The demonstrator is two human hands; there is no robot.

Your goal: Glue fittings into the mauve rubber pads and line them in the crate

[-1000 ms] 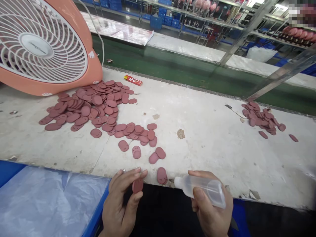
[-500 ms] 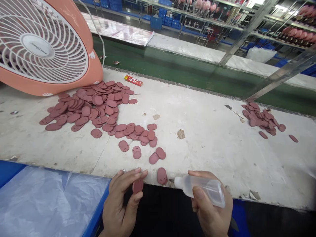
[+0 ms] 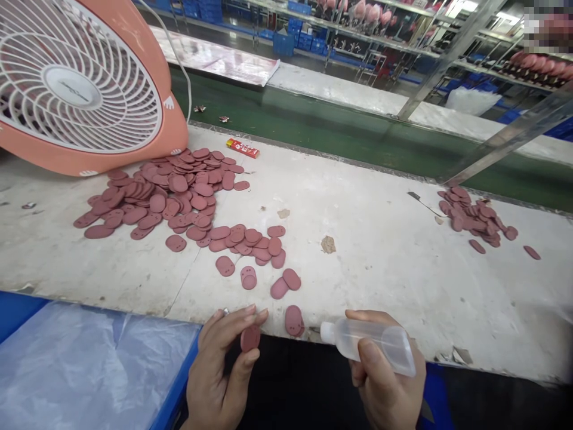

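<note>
There's the left hand, fingers pinching a pink oval rubber pad at the near edge of the scuffed white desk; the right hand curls around a clear plastic squeeze bottle!

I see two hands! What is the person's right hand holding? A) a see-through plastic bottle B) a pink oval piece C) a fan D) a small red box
A. The right hand is gripping a clear plastic squeeze bottle, and its narrow tip points left.
</note>
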